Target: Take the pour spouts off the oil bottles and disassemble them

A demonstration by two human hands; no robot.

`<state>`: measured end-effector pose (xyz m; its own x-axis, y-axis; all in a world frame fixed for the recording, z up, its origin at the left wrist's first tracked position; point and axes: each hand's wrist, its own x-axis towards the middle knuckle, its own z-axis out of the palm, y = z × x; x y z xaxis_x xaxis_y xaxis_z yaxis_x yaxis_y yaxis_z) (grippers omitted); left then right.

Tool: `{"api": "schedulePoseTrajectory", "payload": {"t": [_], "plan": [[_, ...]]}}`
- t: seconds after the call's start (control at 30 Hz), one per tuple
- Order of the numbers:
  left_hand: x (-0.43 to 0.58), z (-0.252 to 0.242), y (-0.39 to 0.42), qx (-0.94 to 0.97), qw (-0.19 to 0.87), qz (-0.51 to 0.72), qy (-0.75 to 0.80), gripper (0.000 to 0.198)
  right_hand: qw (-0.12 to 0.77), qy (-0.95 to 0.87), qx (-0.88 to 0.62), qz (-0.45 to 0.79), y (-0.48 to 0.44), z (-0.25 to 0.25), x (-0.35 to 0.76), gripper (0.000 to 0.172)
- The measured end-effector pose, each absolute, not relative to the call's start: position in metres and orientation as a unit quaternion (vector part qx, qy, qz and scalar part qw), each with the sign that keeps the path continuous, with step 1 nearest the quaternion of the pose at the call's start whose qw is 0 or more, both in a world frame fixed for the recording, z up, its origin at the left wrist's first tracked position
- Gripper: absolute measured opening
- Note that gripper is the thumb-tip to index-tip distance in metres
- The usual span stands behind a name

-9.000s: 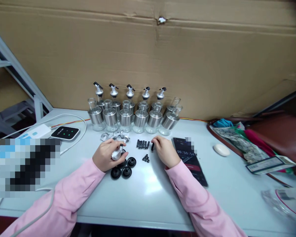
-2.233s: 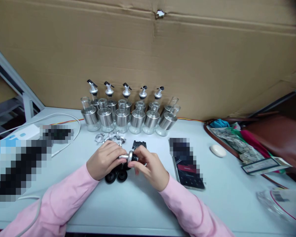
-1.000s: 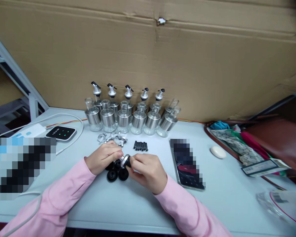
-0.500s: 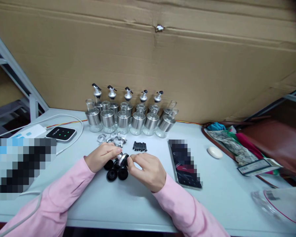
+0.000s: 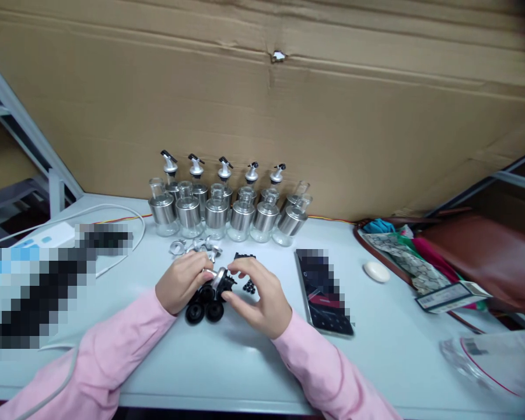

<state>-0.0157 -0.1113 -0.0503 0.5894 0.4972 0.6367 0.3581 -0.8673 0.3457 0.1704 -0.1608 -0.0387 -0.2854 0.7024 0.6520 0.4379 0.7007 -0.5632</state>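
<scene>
My left hand is closed on a bottle pourer, a silver spout head with a black ribbed stopper pointing right. Its spout is mostly hidden by my fingers. Beside the stopper, my right hand has thumb and fingers spread apart, with nothing gripped between them. Black round stoppers lie on the table just below the pourer. Silver spout parts rest behind my left hand. Small black pieces lie behind my right fingers, partly covered.
Several glass bottles with steel sleeves stand in rows at the back; some in the rear row carry pourers. A phone lies right of my hands, then a white oval object. A cardboard sheet rises behind the table.
My right fingers have opened away from the stopper they were pinching, baring its black ribbed end. The pourer stays in my left hand, and the whole view has shifted slightly.
</scene>
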Motion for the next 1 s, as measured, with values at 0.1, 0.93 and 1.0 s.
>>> {"api": "schedulePoseTrajectory", "payload": {"t": [0.1,0.93,1.0], "plan": [[-0.013,-0.052,-0.115,0.889,0.069,0.395,0.221,0.033,0.475,-0.753,-0.407,0.202,-0.162,-0.041,0.170,0.022],[-0.024,-0.030,-0.105,0.916,-0.150,0.341,0.148,0.050,0.437,-0.827,-0.351,0.039,-0.162,-0.039,0.166,0.015],[-0.024,-0.034,-0.106,0.918,-0.135,0.344,0.146,0.052,0.435,-0.834,-0.340,0.012,-0.161,-0.039,0.167,0.013]]}}
